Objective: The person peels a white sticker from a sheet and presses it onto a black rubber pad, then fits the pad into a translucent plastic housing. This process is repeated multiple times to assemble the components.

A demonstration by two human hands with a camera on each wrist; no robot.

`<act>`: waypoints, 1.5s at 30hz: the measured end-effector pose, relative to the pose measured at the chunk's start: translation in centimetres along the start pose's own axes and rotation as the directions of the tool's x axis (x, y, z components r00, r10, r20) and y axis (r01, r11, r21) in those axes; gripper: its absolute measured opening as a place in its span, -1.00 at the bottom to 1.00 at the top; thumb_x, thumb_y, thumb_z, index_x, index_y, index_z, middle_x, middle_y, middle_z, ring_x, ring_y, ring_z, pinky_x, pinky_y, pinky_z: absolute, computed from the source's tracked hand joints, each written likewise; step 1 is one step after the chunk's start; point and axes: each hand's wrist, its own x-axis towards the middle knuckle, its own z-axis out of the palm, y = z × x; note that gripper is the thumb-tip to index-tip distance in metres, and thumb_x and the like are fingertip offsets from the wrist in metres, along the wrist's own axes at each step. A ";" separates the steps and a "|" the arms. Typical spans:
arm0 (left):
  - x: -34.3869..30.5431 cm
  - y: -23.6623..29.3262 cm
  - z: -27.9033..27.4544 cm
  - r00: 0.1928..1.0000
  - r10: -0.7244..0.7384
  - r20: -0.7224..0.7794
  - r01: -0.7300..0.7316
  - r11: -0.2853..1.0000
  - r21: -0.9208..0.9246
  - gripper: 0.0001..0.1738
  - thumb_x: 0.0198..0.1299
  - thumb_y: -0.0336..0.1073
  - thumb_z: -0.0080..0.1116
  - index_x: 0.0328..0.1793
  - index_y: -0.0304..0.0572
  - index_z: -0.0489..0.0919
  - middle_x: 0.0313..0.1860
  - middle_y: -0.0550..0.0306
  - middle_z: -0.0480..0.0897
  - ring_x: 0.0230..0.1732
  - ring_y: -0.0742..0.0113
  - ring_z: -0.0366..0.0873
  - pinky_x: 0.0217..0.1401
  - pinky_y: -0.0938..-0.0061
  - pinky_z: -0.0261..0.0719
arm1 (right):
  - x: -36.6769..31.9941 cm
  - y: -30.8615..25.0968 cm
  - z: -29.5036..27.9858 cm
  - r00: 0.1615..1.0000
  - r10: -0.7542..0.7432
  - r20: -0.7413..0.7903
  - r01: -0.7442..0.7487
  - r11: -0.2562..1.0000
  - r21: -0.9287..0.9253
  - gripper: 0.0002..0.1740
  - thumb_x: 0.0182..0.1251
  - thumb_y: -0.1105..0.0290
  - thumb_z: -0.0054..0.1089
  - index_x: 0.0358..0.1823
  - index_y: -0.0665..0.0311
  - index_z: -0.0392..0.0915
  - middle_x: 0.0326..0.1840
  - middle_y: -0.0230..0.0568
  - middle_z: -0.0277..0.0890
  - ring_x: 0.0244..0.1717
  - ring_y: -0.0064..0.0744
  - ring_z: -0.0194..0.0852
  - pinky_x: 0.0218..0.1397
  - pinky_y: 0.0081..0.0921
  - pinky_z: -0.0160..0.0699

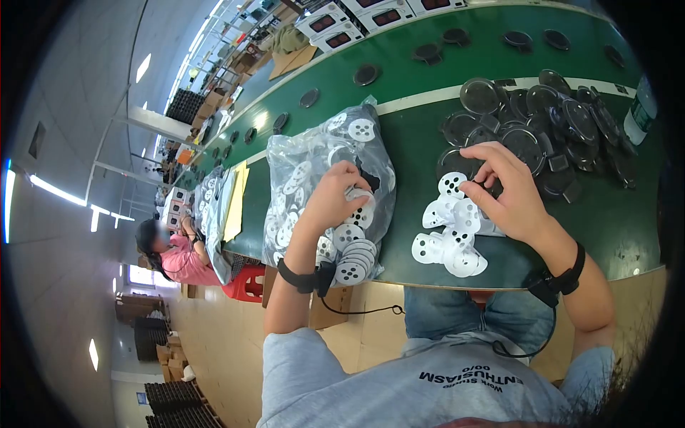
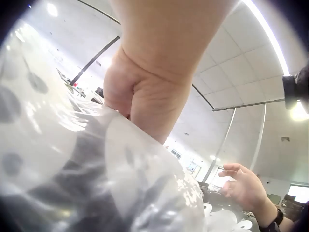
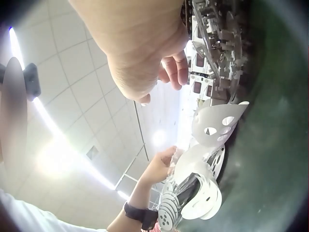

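Note:
My left hand [image 1: 335, 196] is over a clear plastic bag [image 1: 389, 167] filled with white discs punched with holes. Its fingers curl at the bag's opening and pinch a white disc [image 1: 359, 193], partly hidden by the hand. Below it, a fanned stack of white discs [image 1: 354, 262] lies on the bag. My right hand [image 1: 510, 200] hovers by a loose pile of white discs [image 1: 457, 246], fingers bent loosely and thumb tip beside the top disc [image 1: 452, 184]. Nothing shows between its fingers in the right wrist view.
Behind my right hand, dark round clear-faced parts [image 1: 524, 146] are heaped on the green table [image 1: 407, 235]. A plastic bottle [image 1: 640, 114] stands at the far right. More dark parts lie along the green strip beyond. At left, a seated person [image 1: 189, 260] works beside yellow sheets [image 1: 235, 203].

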 end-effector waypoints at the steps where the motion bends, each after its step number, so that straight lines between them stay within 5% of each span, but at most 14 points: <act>1: 0.1 0.0 -0.1 1.000 0.028 -0.012 -0.028 1.000 -0.001 -0.76 -0.05 -0.40 0.48 -0.21 -0.22 0.71 -0.08 0.05 0.62 -0.04 0.11 0.59 0.04 0.30 0.56 | 0.0 0.0 0.0 1.000 -0.006 0.000 0.006 1.000 -0.006 -0.57 0.25 0.38 0.39 0.14 0.28 0.54 0.02 -0.20 0.53 -0.29 -0.44 0.48 -0.25 -0.52 0.48; 3: 0.2 0.4 -0.4 0.996 0.082 -0.034 -0.082 0.997 -0.006 -0.81 0.00 -0.41 0.46 -0.25 -0.23 0.69 -0.14 0.05 0.65 -0.10 0.13 0.62 0.03 0.31 0.56 | 0.0 0.0 -0.1 1.000 -0.016 0.002 0.016 1.000 -0.019 -0.58 0.25 0.38 0.38 0.13 0.28 0.54 0.02 -0.20 0.53 -0.29 -0.44 0.48 -0.25 -0.52 0.49; 6: 0.5 1.0 -2.7 0.993 -0.121 -0.011 0.120 0.990 -0.077 -0.87 0.08 -0.43 0.44 -0.29 -0.24 0.67 -0.28 0.10 0.70 -0.24 0.24 0.65 -0.03 0.38 0.57 | 0.0 -0.1 -0.1 1.000 0.002 0.004 -0.002 1.000 -0.015 -0.61 0.26 0.39 0.38 0.09 0.29 0.55 0.03 -0.21 0.53 -0.29 -0.44 0.48 -0.23 -0.51 0.49; 7: 0.4 -0.6 -2.8 0.990 -0.096 -0.102 0.079 0.985 -0.155 -0.90 0.17 -0.46 0.39 -0.24 -0.26 0.66 -0.37 0.16 0.72 -0.34 0.41 0.64 -0.14 0.47 0.59 | -0.1 -0.1 -0.1 1.000 -0.003 0.017 0.003 1.000 -0.024 -0.62 0.26 0.39 0.37 0.08 0.30 0.55 0.03 -0.21 0.53 -0.29 -0.43 0.48 -0.23 -0.51 0.50; 8: 0.4 -1.6 -3.1 0.965 -0.227 -0.133 0.181 0.940 -0.288 -0.88 0.23 -0.47 0.35 -0.16 -0.35 0.63 -0.35 0.18 0.72 -0.33 0.53 0.62 -0.23 0.61 0.58 | -0.1 -0.1 -0.1 1.000 -0.008 0.030 0.009 0.999 -0.033 -0.63 0.26 0.40 0.37 0.07 0.30 0.55 0.03 -0.21 0.53 -0.29 -0.43 0.48 -0.23 -0.50 0.50; 10: 0.9 -1.0 -3.7 0.905 -0.373 -0.203 0.238 0.841 -0.486 -0.86 0.27 -0.46 0.31 -0.12 -0.40 0.61 -0.32 0.17 0.70 -0.33 0.57 0.62 -0.27 0.68 0.58 | -0.2 -0.1 0.0 0.999 -0.027 0.044 0.029 0.998 -0.048 -0.66 0.26 0.41 0.36 0.05 0.30 0.56 0.02 -0.22 0.54 -0.29 -0.41 0.48 -0.22 -0.49 0.51; 17: 0.9 3.9 -1.4 0.834 -0.481 -0.272 0.184 0.705 -0.685 -0.74 0.29 -0.51 0.26 0.08 -0.48 0.61 -0.24 0.09 0.70 -0.29 0.50 0.65 -0.29 0.59 0.70 | -0.2 -0.2 0.0 0.998 -0.047 0.048 0.048 0.999 -0.011 -0.80 0.23 0.48 0.34 -0.11 0.31 0.62 -0.15 -0.23 0.59 -0.25 -0.35 0.55 -0.18 -0.44 0.57; 22: 3.5 11.6 4.7 0.946 -0.289 -0.148 -0.033 0.369 -0.929 -0.80 0.31 -0.50 0.28 -0.01 -0.49 0.60 -0.19 0.04 0.72 -0.22 0.43 0.68 -0.19 0.58 0.69 | -0.3 -0.5 0.4 0.937 -0.342 -0.078 0.330 0.935 -0.134 -0.78 0.10 0.56 0.37 -0.18 0.27 0.66 -0.22 -0.21 0.58 -0.23 -0.22 0.57 -0.18 -0.39 0.58; 26: 6.7 12.1 7.9 0.991 -0.137 -0.007 -0.011 -0.029 -1.000 -0.82 0.36 -0.47 0.23 0.02 -0.41 0.60 -0.15 0.04 0.72 -0.19 0.38 0.70 -0.06 0.47 0.74 | -0.2 0.6 0.0 0.936 -0.270 -0.227 0.216 0.947 -0.238 -0.77 0.05 0.54 0.39 -0.21 0.25 0.65 -0.24 -0.23 0.56 -0.24 -0.19 0.56 -0.20 -0.38 0.57; 29: 8.3 11.3 10.1 0.998 -0.068 -0.002 -0.014 -0.172 -0.985 -0.83 0.39 -0.45 0.18 0.04 -0.35 0.62 -0.08 0.02 0.73 -0.06 0.30 0.71 0.11 0.35 0.72 | 0.3 1.2 -0.7 0.949 -0.148 -0.279 0.100 0.979 -0.179 -0.82 0.08 0.54 0.35 -0.23 0.29 0.67 -0.28 -0.25 0.55 -0.32 -0.26 0.57 -0.28 -0.40 0.57; 31: 8.5 11.3 10.9 0.998 -0.057 -0.016 -0.028 -0.208 -0.978 -0.84 0.38 -0.45 0.20 0.03 -0.33 0.64 -0.06 0.03 0.73 -0.03 0.28 0.71 0.15 0.34 0.70 | 0.4 1.2 -0.8 0.952 -0.059 -0.300 0.019 0.990 -0.137 -0.85 0.10 0.52 0.33 -0.26 0.31 0.69 -0.32 -0.24 0.58 -0.39 -0.29 0.59 -0.33 -0.41 0.59; 34: 8.4 11.4 11.6 0.997 -0.067 -0.024 -0.038 -0.214 -0.976 -0.84 0.37 -0.46 0.21 0.02 -0.33 0.66 -0.04 0.03 0.72 -0.01 0.29 0.70 0.17 0.35 0.68 | 0.6 1.8 -0.6 0.936 -0.165 -0.311 0.092 0.968 -0.234 -0.87 0.09 0.50 0.36 -0.29 0.30 0.70 -0.33 -0.24 0.63 -0.37 -0.28 0.62 -0.32 -0.43 0.62; 40: 7.5 11.5 11.8 0.996 -0.092 -0.016 -0.033 -0.187 -0.982 -0.86 0.34 -0.49 0.24 -0.02 -0.38 0.66 0.07 0.01 0.66 0.02 0.34 0.63 0.15 0.44 0.60 | 0.3 1.9 -0.4 0.954 -0.132 -0.268 0.066 0.968 -0.242 -0.86 0.06 0.49 0.40 -0.31 0.30 0.73 -0.33 -0.19 0.70 -0.35 -0.26 0.69 -0.32 -0.44 0.67; 45: 7.5 11.2 12.2 0.991 -0.088 -0.096 -0.100 -0.042 -0.994 -0.88 0.32 -0.52 0.26 -0.06 -0.42 0.67 0.06 0.02 0.65 0.00 0.36 0.61 0.12 0.46 0.56 | 0.3 1.9 -0.4 0.950 -0.144 -0.275 0.084 0.972 -0.220 -0.87 0.06 0.52 0.38 -0.32 0.31 0.72 -0.33 -0.15 0.71 -0.36 -0.22 0.70 -0.33 -0.43 0.68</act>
